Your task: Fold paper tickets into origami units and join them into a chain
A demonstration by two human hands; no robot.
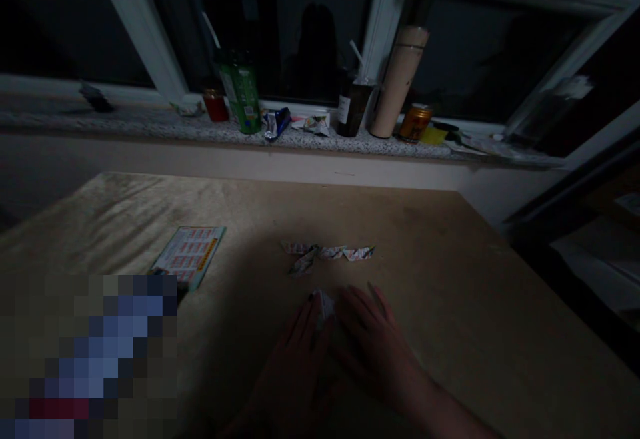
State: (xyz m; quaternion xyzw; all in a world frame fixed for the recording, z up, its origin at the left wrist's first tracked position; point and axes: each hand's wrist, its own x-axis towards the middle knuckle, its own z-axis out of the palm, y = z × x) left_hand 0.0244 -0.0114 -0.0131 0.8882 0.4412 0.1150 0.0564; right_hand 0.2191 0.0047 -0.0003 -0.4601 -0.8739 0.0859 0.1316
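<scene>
A small piece of folded pale paper [325,307] lies on the table between my two hands. My left hand [297,352] rests on the paper's left side, its fingers stretched forward and lying flat. Close by on the right, my right hand [373,332] is palm down with its fingers extended and slightly apart, the fingertips beside the paper. Dim light hides the thumbs in part. Beyond the hands lie several small folded strips of printed paper [331,252], set in a row, with one strip [303,263] slanting toward me.
A printed card or booklet [187,255] lies at the left of the table [430,239]. Along the stone windowsill [300,140] stand a green cup [245,95], a red jar [215,104], a dark cup with a straw [353,109], a pink flask [400,82] and an orange can [416,123].
</scene>
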